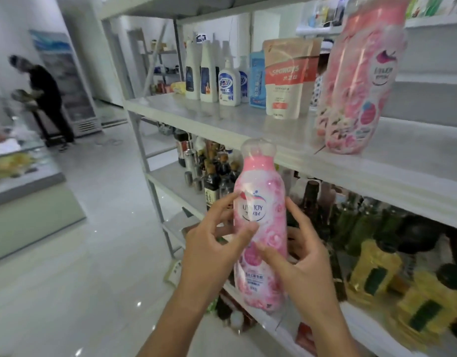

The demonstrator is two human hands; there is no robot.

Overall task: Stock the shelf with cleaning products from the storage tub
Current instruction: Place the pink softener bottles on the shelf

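Observation:
I hold a pink flowered bottle [261,202] with a clear cap upright in front of the shelf unit. My left hand [212,243] grips its left side with fingers across the label. Around its lower right side curls my right hand [297,253]. The bottle is below the front edge of the white shelf [222,117]. A matching, larger-looking pink bottle [356,81] stands on that shelf at the right. Further left on the shelf stand a Seaways refill pouch [286,78], a blue pack [257,81] and white cleaner bottles [209,73]. No storage tub is in view.
Lower shelves hold dark sauce bottles [212,176], green bottles [351,222] and yellow oil jugs [377,269]. A person in black [47,99] stands far left by a glass-door fridge [67,81]. A counter [21,176] juts in at the left over glossy white floor.

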